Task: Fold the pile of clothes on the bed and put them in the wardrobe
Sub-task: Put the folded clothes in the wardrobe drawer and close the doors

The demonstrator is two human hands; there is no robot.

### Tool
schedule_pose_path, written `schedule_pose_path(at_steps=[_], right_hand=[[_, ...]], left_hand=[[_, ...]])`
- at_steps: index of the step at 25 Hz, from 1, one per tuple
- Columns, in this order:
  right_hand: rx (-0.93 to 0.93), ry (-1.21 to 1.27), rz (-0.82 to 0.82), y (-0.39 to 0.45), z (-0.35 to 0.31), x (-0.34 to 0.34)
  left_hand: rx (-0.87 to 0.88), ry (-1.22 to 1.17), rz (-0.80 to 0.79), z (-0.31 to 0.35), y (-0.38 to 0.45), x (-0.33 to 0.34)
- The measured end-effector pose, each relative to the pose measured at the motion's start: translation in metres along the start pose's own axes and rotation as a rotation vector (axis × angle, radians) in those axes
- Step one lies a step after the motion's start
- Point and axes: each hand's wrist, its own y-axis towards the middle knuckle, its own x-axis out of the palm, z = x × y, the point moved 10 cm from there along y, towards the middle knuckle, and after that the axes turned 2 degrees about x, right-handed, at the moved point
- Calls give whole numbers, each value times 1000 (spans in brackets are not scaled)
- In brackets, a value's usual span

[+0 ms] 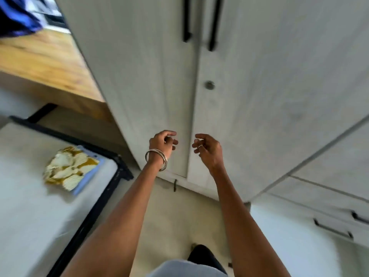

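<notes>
A tall pale grey wardrobe (pixel 259 96) fills the middle and right, both doors closed, with two black vertical handles (pixel 214 23) near the top. My left hand (pixel 162 143), with metal bangles on the wrist, and my right hand (pixel 207 149), with a ring, are raised side by side in front of the lower door seam. Both have loosely curled fingers and hold nothing. A folded yellow-and-white patterned garment (pixel 69 167) lies on a folded light blue one at the corner of the bed (pixel 24 206), to the left.
The bed has a black frame (pixel 111 188) along its edge. A wooden desk top (pixel 44 62) stands at the back left with blue cloth (pixel 16 19) above it. Low grey drawers with black handles (pixel 332 228) are at the right. Pale floor lies under me.
</notes>
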Motion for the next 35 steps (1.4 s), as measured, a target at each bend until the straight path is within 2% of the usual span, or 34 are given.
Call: schedule_pose_path(at_steps=[4,10,12,18,23,28,33,35], right_hand=[[-123,-64,-246,21,-73,149],[-188,-120,-501,45,-109,342],[-208,-171,-605,50,-108,406],[-67,-348,-806,71,-60,538],[110,-561,-857,96,8,612],[294,-739,-819,142,101,685],[350,-838,-811,180,180,757],[379,-868,-759,192,217,775]], left_hand=[[-177,-55,299,-60,0,-164],[-332,-116,661,-144,-26,-343],[-433,-172,787,-183,-37,-388],[-737,-315,956,-288,-53,-444],[-995,-460,929,-394,-40,-443],[-1244,-447,631,-534,13,-433],[-1329,-355,514,-628,77,-440],[-1365,-422,528,-663,93,-428]])
